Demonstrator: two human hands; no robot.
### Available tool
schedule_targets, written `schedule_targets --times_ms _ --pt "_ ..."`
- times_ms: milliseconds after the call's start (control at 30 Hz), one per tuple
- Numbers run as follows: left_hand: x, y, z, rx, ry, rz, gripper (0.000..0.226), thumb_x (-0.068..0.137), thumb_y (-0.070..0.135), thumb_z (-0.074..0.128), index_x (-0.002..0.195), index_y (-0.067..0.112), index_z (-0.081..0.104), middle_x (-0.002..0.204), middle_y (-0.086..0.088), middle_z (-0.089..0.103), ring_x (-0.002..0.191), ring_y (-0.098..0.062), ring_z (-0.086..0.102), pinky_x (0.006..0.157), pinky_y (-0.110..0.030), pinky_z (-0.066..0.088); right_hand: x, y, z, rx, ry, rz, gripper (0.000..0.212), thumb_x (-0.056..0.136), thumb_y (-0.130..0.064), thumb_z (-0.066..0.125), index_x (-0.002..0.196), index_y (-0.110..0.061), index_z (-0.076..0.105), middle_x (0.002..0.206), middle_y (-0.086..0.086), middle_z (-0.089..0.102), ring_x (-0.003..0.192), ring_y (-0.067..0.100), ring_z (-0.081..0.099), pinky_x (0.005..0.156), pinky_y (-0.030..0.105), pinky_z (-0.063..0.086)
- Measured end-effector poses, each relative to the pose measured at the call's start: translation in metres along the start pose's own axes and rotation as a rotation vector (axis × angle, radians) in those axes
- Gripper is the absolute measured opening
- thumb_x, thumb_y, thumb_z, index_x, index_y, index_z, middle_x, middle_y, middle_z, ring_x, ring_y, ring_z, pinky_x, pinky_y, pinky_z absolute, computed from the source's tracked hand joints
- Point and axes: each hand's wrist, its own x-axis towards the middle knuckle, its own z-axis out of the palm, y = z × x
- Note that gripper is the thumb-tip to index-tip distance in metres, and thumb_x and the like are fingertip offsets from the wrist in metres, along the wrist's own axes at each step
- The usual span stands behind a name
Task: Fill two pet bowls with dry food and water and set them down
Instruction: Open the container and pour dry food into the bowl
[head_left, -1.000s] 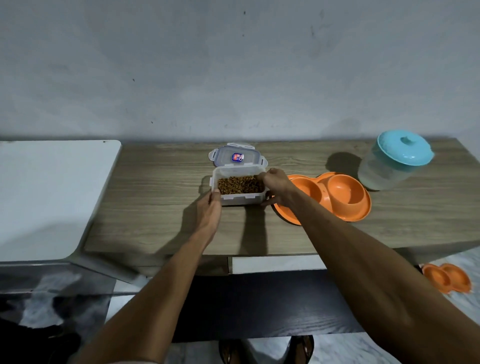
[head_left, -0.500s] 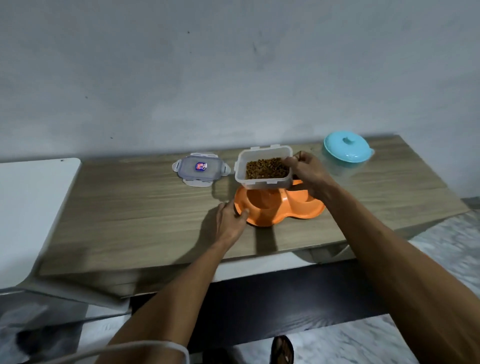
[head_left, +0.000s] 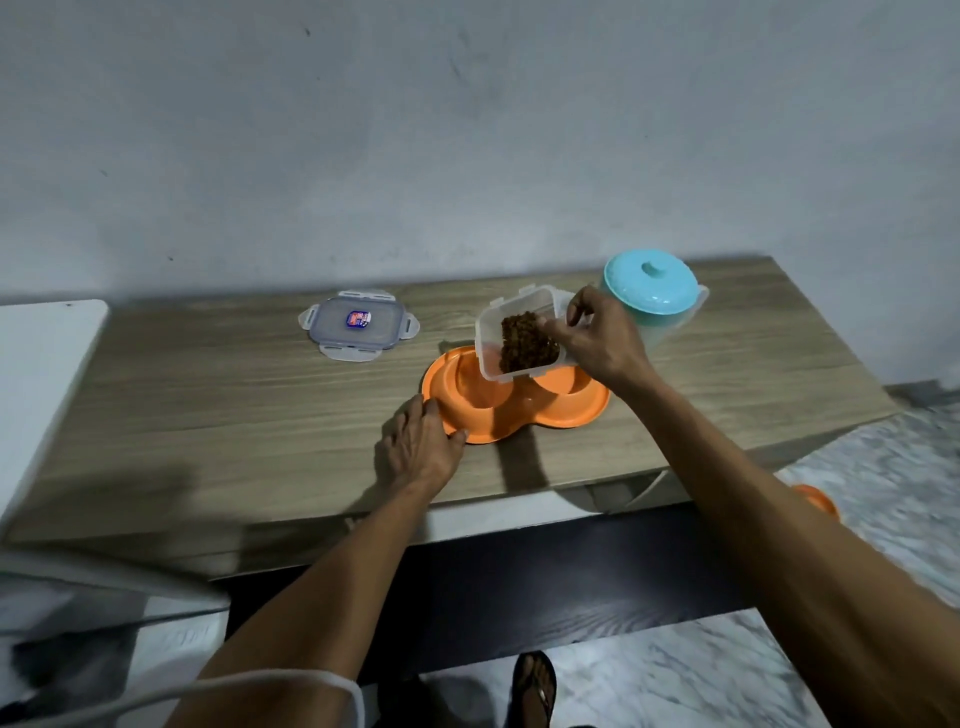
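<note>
An orange double pet bowl (head_left: 566, 415) lies on the wooden table (head_left: 208, 405). My right hand (head_left: 597, 338) grips a clear plastic food container (head_left: 488, 332) and holds it tilted above the bowl's left cup, with brown dry food (head_left: 524, 340) heaped toward its lower edge. My left hand (head_left: 421, 447) rests on the table with its fingers and thumb on the bowl's left rim. Both cups look bare, though the container hides part of them. A clear water jug with a turquoise lid (head_left: 649, 288) stands behind my right hand.
The container's grey lid (head_left: 358, 330) lies flat on the table, left of the bowl. A white surface (head_left: 36, 374) adjoins the table on the left. Another orange bowl (head_left: 815, 501) sits on the marble floor at the right. A sandalled foot (head_left: 535, 686) shows below the table.
My right hand lifted the food container off the table, carried it over the orange bowl and tipped it. My left hand left the container and took the bowl's left rim.
</note>
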Motion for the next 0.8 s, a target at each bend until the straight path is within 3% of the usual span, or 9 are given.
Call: schedule_targets --times_ms 167,500,633,800 --pt "-0.004 0.005 -0.002 0.040 -0.001 -0.014 0.059 0.090 0.045 0.060 0.140 0.020 0.043 0.150 -0.004 0.038 0.138 -0.030 0.035 0.107 -0.048 0.037 0.002 0.001 0.006 -0.188 0.006 -0.088 0.038 0.075 -0.058 0.069 0.077 -0.026 0.048 0.098 0.003 0.059 0.086 0.022 0.058 0.064 0.034 0.045" --pt "-0.006 0.011 -0.003 0.040 -0.019 -0.048 0.055 0.090 0.045 0.061 0.138 0.022 0.046 0.147 -0.003 0.040 0.136 -0.030 0.037 0.105 -0.049 0.039 0.000 -0.002 0.010 -0.301 0.009 -0.192 0.038 0.076 -0.053 0.073 0.082 -0.024 0.049 0.119 -0.001 0.056 0.104 0.024 0.055 0.071 0.035 0.045" --pt "-0.006 0.010 -0.003 0.031 -0.011 -0.040 0.054 0.089 0.043 0.062 0.136 0.021 0.047 0.147 -0.003 0.039 0.136 -0.030 0.037 0.103 -0.048 0.039 0.002 -0.002 0.012 -0.329 0.008 -0.221 0.040 0.075 -0.056 0.073 0.082 -0.024 0.049 0.119 -0.002 0.055 0.105 0.026 0.055 0.068 0.034 0.041" --pt "-0.005 0.009 -0.002 0.023 -0.014 -0.042 0.053 0.089 0.043 0.063 0.134 0.021 0.048 0.147 -0.003 0.039 0.136 -0.030 0.037 0.103 -0.048 0.038 0.002 -0.002 0.015 -0.325 0.012 -0.245 0.041 0.074 -0.055 0.074 0.083 -0.024 0.048 0.118 -0.001 0.055 0.105 0.026 0.055 0.070 0.038 0.049"
